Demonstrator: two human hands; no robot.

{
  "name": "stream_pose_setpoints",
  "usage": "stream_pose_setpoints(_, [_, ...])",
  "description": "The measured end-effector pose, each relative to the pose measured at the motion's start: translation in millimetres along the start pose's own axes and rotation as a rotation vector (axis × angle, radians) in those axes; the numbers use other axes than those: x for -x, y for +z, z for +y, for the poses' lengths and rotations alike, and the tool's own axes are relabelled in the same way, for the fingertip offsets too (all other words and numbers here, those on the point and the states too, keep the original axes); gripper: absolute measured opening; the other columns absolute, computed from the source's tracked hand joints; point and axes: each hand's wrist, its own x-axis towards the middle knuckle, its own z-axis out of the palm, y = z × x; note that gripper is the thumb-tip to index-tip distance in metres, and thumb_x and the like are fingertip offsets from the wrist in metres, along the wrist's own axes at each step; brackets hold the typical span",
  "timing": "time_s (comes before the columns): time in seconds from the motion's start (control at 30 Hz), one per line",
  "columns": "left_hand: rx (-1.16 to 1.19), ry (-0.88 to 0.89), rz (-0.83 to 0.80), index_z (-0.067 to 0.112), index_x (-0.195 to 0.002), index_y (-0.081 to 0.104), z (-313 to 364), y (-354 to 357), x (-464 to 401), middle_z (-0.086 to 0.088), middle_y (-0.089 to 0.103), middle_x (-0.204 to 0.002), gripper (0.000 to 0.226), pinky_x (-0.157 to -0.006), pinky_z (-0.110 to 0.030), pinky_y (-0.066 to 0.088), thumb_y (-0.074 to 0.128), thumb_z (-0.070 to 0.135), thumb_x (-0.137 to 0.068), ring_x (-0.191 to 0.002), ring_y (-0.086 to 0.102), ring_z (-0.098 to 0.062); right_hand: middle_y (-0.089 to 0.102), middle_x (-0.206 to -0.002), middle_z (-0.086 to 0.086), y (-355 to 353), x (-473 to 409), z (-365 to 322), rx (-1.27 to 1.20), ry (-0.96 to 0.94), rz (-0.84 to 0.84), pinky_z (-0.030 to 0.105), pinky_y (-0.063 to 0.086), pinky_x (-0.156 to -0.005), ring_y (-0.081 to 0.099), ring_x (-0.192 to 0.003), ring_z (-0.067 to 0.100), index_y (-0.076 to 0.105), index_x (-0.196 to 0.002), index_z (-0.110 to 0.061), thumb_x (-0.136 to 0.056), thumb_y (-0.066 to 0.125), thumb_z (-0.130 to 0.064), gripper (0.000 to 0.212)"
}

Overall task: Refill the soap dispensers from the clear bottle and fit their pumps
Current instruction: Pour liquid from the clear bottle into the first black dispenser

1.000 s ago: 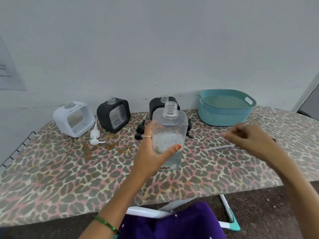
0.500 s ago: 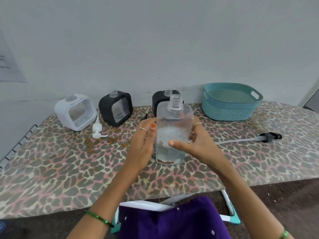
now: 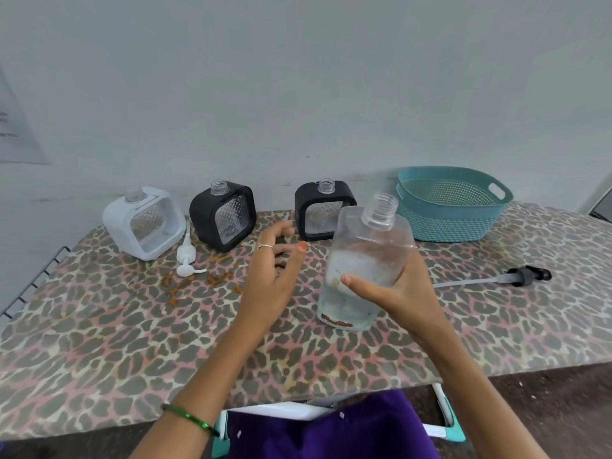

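The right hand [image 3: 394,289] is now gripping the uncapped clear plastic bottle [image 3: 364,266] alone, tilting it, the left hand [image 3: 275,260] releasing, fingers relaxed, pouring seemingly next.

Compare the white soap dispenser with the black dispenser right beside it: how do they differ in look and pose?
The white dispenser has a white casing; the black dispenser next to it has a black one. The white one stands furthest left, with a white pump lying on the table before it; the black one stands nearer the middle. Both are rounded squares with clear patterned windows, both are tilted, and both have open threaded necks with no pump fitted.
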Motion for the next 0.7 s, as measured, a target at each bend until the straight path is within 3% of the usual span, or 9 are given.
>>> stream_pose_setpoints(0.1, [-0.027, 0.004, 0.018, 0.026, -0.131, 0.044, 0.0, 6.9, -22.9, 0.010, 0.052, -0.122, 0.040, -0.079, -0.021, 0.048, 0.057, 0.028, -0.093, -0.100, 0.058, -0.002, 0.064, -0.117, 0.000, -18.5, -6.3, 1.1, 0.087, -0.033, 0.062, 0.035, 0.055, -0.086, 0.064, -0.107, 0.014, 0.050, -0.127, -0.016, -0.058, 0.089, -0.035, 0.081])
stream_pose_setpoints(0.27, [-0.101, -0.020, 0.073, 0.024, -0.131, 0.044, -2.8, 10.2, -38.2, 0.007, 0.049, -0.126, 0.044, -0.081, -0.005, 0.039, 0.062, 0.024, -0.090, -0.109, 0.052, -0.005, 0.064, -0.119, 0.008, -31.2, 5.8, 14.3, 0.068, -0.002, 0.086, 0.043, 0.056, -0.087, 0.064, -0.108, 0.020, 0.049, -0.129, -0.006, -0.061, 0.089, -0.036, 0.084])
stream_pose_setpoints(0.37, [-0.189, -0.017, 0.095, 0.020, -0.132, 0.042, -5.8, 16.4, -60.2, 0.003, 0.044, -0.129, 0.051, -0.092, -0.020, 0.041, 0.066, 0.026, -0.087, -0.112, 0.049, -0.009, 0.064, -0.119, 0.002, -23.6, 7.2, 12.5, 0.069, -0.003, 0.079, 0.040, 0.055, -0.089, 0.063, -0.109, 0.015, 0.048, -0.130, -0.014, -0.059, 0.088, -0.039, 0.085])
stream_pose_setpoints(0.53, [-0.286, -0.075, -0.001, 0.013, -0.142, 0.029, -15.0, 24.0, -102.2, -0.006, 0.033, -0.143, 0.082, -0.107, -0.029, 0.033, 0.076, 0.030, -0.078, -0.130, 0.039, -0.019, 0.063, -0.118, -0.001, -13.9, 8.8, 11.4, 0.029, -0.005, 0.094, 0.033, 0.055, -0.088, 0.063, -0.109, 0.011, 0.047, -0.129, -0.015, -0.061, 0.085, -0.039, 0.082])
stream_pose_setpoints(0.7, [-0.308, -0.191, -0.167, 0.009, -0.147, 0.022, -19.0, 30.0, -129.4, -0.009, 0.036, -0.147, 0.095, -0.100, -0.026, 0.034, 0.081, 0.028, -0.074, -0.132, 0.040, -0.022, 0.063, -0.117, 0.002, -13.7, 7.9, 15.6, 0.023, 0.006, 0.102, 0.034, 0.056, -0.086, 0.064, -0.107, 0.012, 0.048, -0.127, -0.012, -0.060, 0.085, -0.040, 0.082])
